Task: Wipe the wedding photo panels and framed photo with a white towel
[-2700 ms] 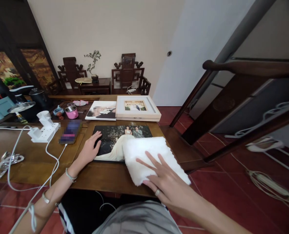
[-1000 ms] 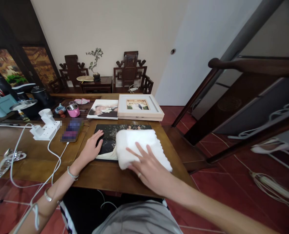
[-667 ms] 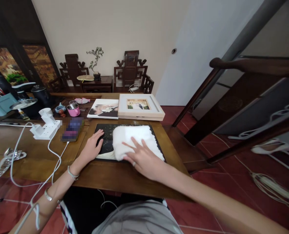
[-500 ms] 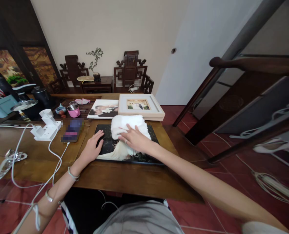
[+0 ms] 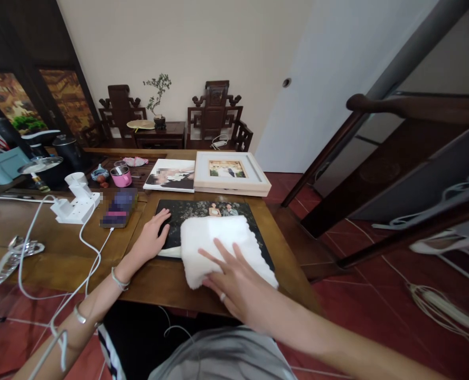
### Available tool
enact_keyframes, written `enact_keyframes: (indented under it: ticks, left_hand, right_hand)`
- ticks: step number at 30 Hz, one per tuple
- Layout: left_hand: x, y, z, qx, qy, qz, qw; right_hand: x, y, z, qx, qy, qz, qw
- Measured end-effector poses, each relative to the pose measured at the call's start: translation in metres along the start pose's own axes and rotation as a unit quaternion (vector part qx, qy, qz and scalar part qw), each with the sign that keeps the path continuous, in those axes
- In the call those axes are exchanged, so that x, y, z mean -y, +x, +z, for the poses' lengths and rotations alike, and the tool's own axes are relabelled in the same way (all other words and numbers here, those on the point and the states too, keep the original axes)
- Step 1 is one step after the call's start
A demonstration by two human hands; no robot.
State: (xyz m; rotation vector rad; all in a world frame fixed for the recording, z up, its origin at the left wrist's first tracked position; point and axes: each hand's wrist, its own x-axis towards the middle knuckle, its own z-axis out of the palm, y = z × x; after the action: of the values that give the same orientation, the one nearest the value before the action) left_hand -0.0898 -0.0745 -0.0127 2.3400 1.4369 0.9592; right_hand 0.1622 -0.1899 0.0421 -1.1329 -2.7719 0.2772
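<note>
A dark photo panel showing two people lies flat on the wooden table. Over its lower part spreads a folded white towel, which hides much of the picture and hangs past the near edge. My right hand presses on the towel with fingers spread and the thumb at its near side, gripping it. At the panel's left edge rests my left hand, fingers stretched out, holding nothing.
Behind the panel lie a white-edged photo print and a pale picture frame. To the left are a charging phone, a white power strip, a pink cup and a clear hair claw. Cables run beside my left arm.
My right hand has drawn the towel from the panel's far part down toward me, uncovering the two pictured people. The left hand stays at the panel's left edge.
</note>
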Motion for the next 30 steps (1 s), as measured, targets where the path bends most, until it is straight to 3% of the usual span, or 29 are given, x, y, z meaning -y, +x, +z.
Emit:
enact_keyframes:
  ticks: [3, 5, 13, 17, 20, 25, 30]
  left_hand:
    - [-0.001, 0.0, -0.001, 0.002, -0.002, 0.002, 1.0]
    - [-0.001, 0.0, -0.001, 0.001, -0.005, 0.002, 1.0]
    - [0.001, 0.0, -0.001, 0.003, -0.007, -0.001, 1.0]
    - [0.0, 0.001, -0.002, 0.005, -0.004, 0.0, 1.0]
    - [-0.001, 0.0, -0.001, 0.004, -0.005, -0.002, 1.0]
    - [0.0, 0.0, 0.0, 0.002, 0.0, 0.001, 1.0]
    - [0.0, 0.0, -0.001, 0.004, 0.003, 0.001, 1.0]
  right_hand:
    - [0.008, -0.011, -0.001, 0.003, 0.012, -0.022, 1.0]
    - [0.006, -0.003, -0.001, 0.003, 0.007, -0.015, 1.0]
    - [-0.044, 0.102, -0.01, -0.011, -0.049, 0.066, 0.997]
    - [-0.058, 0.132, -0.011, -0.015, -0.059, 0.088, 0.994]
    - [-0.047, 0.125, -0.004, -0.02, -0.082, 0.098, 0.992]
    - [-0.003, 0.071, 0.006, -0.02, -0.101, 0.059, 0.993]
    - [0.027, 0.028, 0.003, 0.073, -0.047, 0.02, 0.996]
